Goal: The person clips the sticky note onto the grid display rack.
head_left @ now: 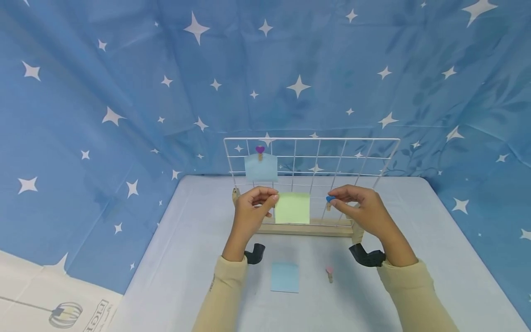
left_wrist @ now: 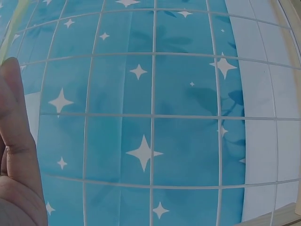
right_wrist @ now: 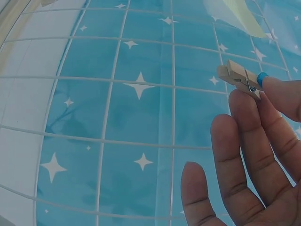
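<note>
My left hand pinches a pale green sticky note by its upper left corner, in front of a white wire grid rack. To the right of the note, my right hand holds a small wooden clothespin with a blue top between thumb and fingers. The clothespin's jaws point away from the palm and have nothing between them. A light blue sheet hangs at the grid's upper left, under a clothespin with a purple heart. Only an edge of the green note shows in the right wrist view.
Blue sticky notes lie on the white table in front of the rack. A clothespin with a pink top lies to their right. The rack stands in a wooden base; a blue starred curtain hangs behind.
</note>
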